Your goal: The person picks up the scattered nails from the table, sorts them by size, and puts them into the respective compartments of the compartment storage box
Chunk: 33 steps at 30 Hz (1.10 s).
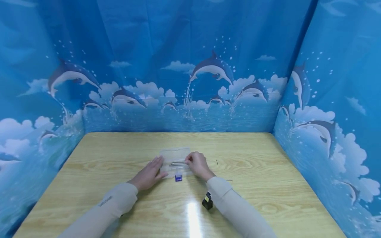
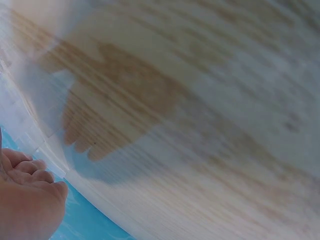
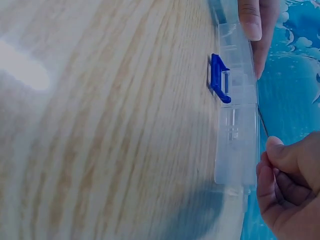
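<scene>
With right hand [image 1: 197, 162], pinching a thin rod [image 3: 263, 121] at the 3 o'clock side of the clear plastic box [image 1: 175, 153]. With left hand [image 1: 150, 173], laid out with thumb spread, touching the box at 9 o'clock. At centre: shiny rods [image 1: 177, 163]; at 6 o'clock: blue clasp [image 1: 178, 178]. Likely risks: dropping the rod, through too light a pinch; skidding the box, through weak left-hand pressure. At 5 o'clock: black object [image 1: 207, 202]. Underneath: wood-grain table [image 1: 119, 155]. Beyond, from 9 through 3 o'clock: dolphin-print curtain [image 1: 166, 29].

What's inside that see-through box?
Shiny metal rods show in the clear box. The right hand covers part of its right side, so anything under there is hidden.
</scene>
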Tool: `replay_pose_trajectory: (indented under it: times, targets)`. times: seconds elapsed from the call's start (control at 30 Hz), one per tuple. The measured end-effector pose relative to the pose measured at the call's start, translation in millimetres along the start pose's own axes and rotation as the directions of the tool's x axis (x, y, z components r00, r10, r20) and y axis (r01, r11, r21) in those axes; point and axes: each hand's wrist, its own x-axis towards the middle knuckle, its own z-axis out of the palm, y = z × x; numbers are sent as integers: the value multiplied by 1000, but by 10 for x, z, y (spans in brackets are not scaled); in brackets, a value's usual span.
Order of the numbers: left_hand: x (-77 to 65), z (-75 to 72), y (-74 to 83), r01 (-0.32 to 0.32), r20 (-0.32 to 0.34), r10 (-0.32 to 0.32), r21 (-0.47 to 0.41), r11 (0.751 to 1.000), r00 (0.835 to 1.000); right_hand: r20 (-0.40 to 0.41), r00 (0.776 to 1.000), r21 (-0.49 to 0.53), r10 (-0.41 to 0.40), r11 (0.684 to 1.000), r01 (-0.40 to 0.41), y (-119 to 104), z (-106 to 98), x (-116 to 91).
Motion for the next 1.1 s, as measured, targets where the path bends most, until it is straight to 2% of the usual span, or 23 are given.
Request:
replay_pose_trajectory:
  times: [0.43, 0.77, 1.1]
  targets:
    - [0, 10, 7, 13, -2, -13, 0, 1000, 1000, -3, 1000, -16, 14, 1000, -14, 19, 47, 48]
    - [4, 8, -5, -1, -4, 1, -1, 1000, 1000, -4, 999, -32, 33, 999, -33, 13, 48, 51]
    - [-3, 18, -11, 12, -3, -12, 6, 1000, 1000, -38, 999, -17, 26, 999, -26, 17, 58, 34]
